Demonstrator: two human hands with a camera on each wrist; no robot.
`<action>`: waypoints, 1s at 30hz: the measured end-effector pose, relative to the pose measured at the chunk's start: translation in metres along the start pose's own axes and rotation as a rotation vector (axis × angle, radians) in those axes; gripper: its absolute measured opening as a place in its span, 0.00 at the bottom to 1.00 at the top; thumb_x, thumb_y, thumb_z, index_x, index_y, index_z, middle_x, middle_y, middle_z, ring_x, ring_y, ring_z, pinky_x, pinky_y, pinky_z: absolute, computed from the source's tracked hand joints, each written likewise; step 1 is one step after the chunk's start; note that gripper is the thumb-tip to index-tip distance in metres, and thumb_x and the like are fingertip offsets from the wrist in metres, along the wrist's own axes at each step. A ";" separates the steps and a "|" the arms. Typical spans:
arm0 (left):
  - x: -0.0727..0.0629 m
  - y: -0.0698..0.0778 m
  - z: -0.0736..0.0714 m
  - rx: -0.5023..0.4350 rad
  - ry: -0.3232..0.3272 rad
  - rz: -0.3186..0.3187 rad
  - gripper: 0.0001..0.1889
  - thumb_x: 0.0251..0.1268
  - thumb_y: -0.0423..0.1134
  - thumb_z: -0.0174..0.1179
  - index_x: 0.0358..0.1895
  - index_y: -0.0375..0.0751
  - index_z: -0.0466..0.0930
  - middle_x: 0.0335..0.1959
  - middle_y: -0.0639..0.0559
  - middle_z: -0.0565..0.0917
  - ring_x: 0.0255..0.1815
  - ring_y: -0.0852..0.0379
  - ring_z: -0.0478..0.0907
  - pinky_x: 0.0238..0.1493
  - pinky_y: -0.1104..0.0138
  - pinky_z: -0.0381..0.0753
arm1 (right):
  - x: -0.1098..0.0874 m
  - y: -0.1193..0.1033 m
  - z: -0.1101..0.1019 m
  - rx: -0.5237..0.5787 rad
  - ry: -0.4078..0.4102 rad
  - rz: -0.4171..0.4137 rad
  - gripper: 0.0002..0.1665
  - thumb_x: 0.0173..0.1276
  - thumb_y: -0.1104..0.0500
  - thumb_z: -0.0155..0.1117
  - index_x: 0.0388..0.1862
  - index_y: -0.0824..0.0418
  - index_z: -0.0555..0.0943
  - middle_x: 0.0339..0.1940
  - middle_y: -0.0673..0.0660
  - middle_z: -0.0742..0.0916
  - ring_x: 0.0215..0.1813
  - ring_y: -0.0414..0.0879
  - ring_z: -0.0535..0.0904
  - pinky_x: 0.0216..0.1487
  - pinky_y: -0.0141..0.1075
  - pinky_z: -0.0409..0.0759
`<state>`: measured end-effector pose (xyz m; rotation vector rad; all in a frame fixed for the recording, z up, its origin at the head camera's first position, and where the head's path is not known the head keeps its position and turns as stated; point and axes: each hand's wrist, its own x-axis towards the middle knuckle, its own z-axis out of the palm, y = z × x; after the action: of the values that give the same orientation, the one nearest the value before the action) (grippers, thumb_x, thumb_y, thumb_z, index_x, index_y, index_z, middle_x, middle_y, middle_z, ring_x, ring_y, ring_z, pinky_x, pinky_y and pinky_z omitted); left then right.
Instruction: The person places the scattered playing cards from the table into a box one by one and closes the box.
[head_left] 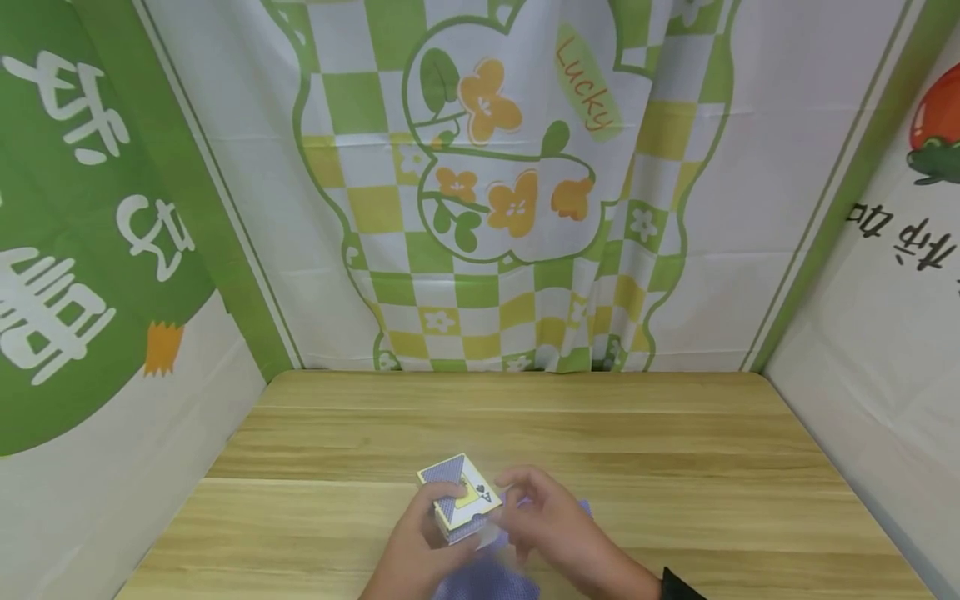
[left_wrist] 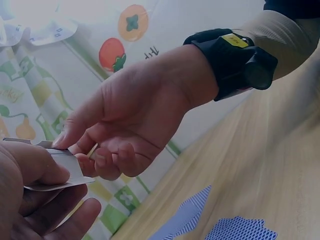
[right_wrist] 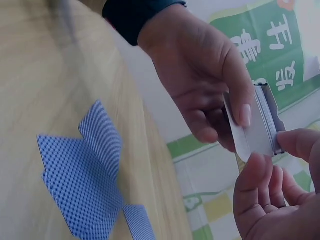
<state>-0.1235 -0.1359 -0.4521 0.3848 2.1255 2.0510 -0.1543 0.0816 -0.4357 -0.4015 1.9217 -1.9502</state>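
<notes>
A playing-card box (head_left: 483, 500) with an ace of spades design and a blue patterned back is held above the table. My left hand (head_left: 420, 533) grips it from the left, thumb across its printed face. In the right wrist view the box (right_wrist: 255, 137) is open at one end, and the edges of a stack of cards show inside. At that end my right hand (head_left: 551, 525) has its thumb and curled fingers on the edge; the left wrist view shows this right hand (left_wrist: 135, 110) pinching there. Blue-backed cards (head_left: 487, 581) lie loosely on the table below the hands.
The wooden table (head_left: 315, 433) extends around the hands. Another blue card corner (head_left: 585, 506) shows past the right hand. A green and white patterned curtain (head_left: 510, 317) hangs behind the table, with printed cloths on both sides.
</notes>
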 end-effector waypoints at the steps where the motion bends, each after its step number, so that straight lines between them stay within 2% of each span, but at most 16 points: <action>1: 0.000 0.001 0.000 -0.012 0.000 -0.003 0.30 0.63 0.31 0.67 0.65 0.36 0.62 0.58 0.27 0.77 0.53 0.41 0.83 0.49 0.61 0.87 | 0.000 0.000 -0.001 -0.026 0.004 -0.009 0.31 0.68 0.58 0.69 0.64 0.68 0.69 0.37 0.54 0.79 0.30 0.41 0.76 0.28 0.34 0.82; 8: 0.001 0.006 -0.002 -0.016 0.028 -0.001 0.31 0.61 0.30 0.67 0.65 0.36 0.62 0.55 0.31 0.77 0.50 0.46 0.84 0.47 0.59 0.88 | 0.000 -0.002 -0.013 -0.192 0.070 -0.097 0.23 0.70 0.57 0.67 0.59 0.65 0.74 0.42 0.57 0.81 0.30 0.43 0.80 0.27 0.35 0.83; 13: 0.003 0.006 -0.004 -0.013 0.044 -0.007 0.31 0.60 0.29 0.67 0.64 0.36 0.62 0.56 0.30 0.76 0.49 0.48 0.84 0.47 0.60 0.87 | 0.000 0.000 -0.026 -0.305 0.136 -0.114 0.19 0.70 0.56 0.68 0.56 0.61 0.78 0.45 0.57 0.81 0.37 0.44 0.82 0.33 0.36 0.85; 18: 0.004 0.006 -0.006 -0.010 0.067 0.002 0.31 0.60 0.28 0.67 0.64 0.36 0.62 0.53 0.32 0.77 0.45 0.51 0.84 0.45 0.61 0.87 | 0.002 0.003 -0.043 -0.582 0.166 -0.191 0.13 0.69 0.58 0.69 0.51 0.56 0.80 0.47 0.56 0.85 0.43 0.47 0.83 0.42 0.36 0.83; 23: 0.005 0.005 -0.008 -0.015 0.072 0.035 0.31 0.59 0.26 0.67 0.63 0.35 0.62 0.51 0.32 0.78 0.44 0.52 0.84 0.44 0.62 0.87 | 0.002 0.010 -0.059 -0.823 0.155 -0.195 0.21 0.66 0.61 0.72 0.56 0.61 0.79 0.55 0.59 0.84 0.55 0.58 0.81 0.53 0.50 0.82; 27: 0.005 0.002 -0.008 -0.009 0.074 0.053 0.30 0.59 0.26 0.67 0.62 0.35 0.63 0.50 0.34 0.78 0.44 0.54 0.85 0.43 0.64 0.87 | 0.001 0.023 -0.068 -0.901 0.128 -0.145 0.31 0.62 0.59 0.76 0.62 0.65 0.77 0.62 0.64 0.82 0.63 0.62 0.77 0.61 0.58 0.77; 30: 0.005 -0.001 -0.008 -0.026 0.076 0.072 0.29 0.58 0.25 0.67 0.61 0.34 0.63 0.50 0.34 0.78 0.45 0.54 0.85 0.44 0.65 0.87 | 0.001 0.034 -0.071 -0.932 0.118 -0.104 0.36 0.60 0.55 0.78 0.65 0.66 0.75 0.61 0.64 0.82 0.62 0.62 0.77 0.61 0.59 0.76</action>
<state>-0.1313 -0.1423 -0.4522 0.3912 2.1559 2.1637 -0.1850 0.1441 -0.4719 -0.6331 2.8447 -1.0118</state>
